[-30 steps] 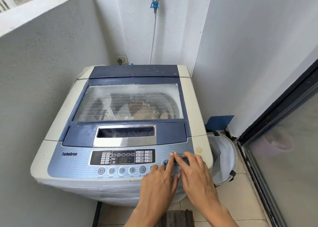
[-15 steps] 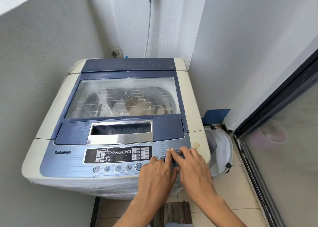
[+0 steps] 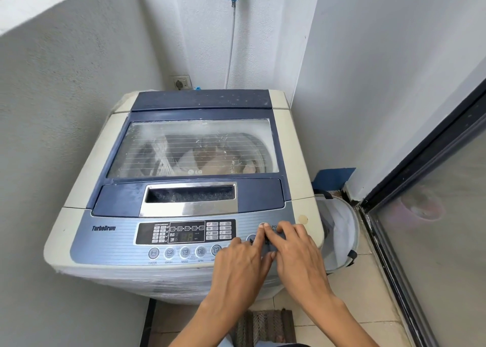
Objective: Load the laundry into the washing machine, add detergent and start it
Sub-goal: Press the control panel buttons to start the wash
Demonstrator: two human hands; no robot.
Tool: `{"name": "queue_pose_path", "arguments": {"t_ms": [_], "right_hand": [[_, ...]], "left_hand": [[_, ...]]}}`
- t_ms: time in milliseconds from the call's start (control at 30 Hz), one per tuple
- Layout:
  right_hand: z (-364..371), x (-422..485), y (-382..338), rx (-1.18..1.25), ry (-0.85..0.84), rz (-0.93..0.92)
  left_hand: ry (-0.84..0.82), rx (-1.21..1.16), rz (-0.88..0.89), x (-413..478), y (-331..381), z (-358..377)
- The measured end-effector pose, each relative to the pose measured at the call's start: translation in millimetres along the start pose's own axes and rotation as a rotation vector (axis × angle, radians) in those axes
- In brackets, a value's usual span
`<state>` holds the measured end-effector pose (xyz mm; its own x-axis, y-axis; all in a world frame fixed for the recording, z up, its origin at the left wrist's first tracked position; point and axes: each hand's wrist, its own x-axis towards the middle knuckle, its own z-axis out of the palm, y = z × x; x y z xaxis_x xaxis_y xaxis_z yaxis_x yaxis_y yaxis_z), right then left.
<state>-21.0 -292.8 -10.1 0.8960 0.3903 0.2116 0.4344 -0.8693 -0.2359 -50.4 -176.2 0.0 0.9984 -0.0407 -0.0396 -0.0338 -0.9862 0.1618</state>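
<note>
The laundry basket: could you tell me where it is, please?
Head view: the laundry basket stands on the floor right of the washing machine, near the glass door.

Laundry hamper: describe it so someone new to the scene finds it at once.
Start at the washing machine filling the corner. On the tiled floor by its right side, before the glass door, stands the hamper: a round white fabric tub with dark trim, the only soft container there.

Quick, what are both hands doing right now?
Left hand: open, fingertip pressing the control panel of the washing machine.
Right hand: open, fingers on the same panel.
</note>
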Motion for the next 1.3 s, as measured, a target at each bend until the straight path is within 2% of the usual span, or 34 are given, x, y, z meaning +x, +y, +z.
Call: {"name": "queue_pose_path", "arguments": {"t_ms": [133,233,367,500,633,733,967,1067,1167,1300], "right_hand": [[0,-1,-1,0.010,-0.004,0.008],[-2,-2,-2,0.015,-0.003,0.015],[-3,4,-5,0.053,0.023,0.034],[-3,11,-13,0.104,0.040,0.042],[-3,20,-26,0.183,0.059,0.036],[1,30,-38,0.318,0.038,0.038],[8,59,-72,0.687,-0.003,0.064],[11,70,-83,0.896,-0.127,0.058],[16,79,-88,1.084,-0.328,0.063],[19,91,-89,1.175,-0.441,0.042]], "left_hand": [[0.017,-0.029,0.011,0,-2,-2],[0.122,-0.062,0.050,1,-10,-6],[0.162,-0.094,0.102,2,-26,-5],[0.240,-0.172,0.062,3,-45,-11],[0.233,-0.456,-0.011,2,-71,-24],[0.225,-0.727,0.006,6,-97,-35],[0.077,-1.179,-0.060,6,-154,-52],[-0.029,-1.321,-0.064,5,-175,-52],[-0.136,-1.400,-0.028,8,-189,-50],[-0.284,-1.468,0.014,18,-202,-48]]}}
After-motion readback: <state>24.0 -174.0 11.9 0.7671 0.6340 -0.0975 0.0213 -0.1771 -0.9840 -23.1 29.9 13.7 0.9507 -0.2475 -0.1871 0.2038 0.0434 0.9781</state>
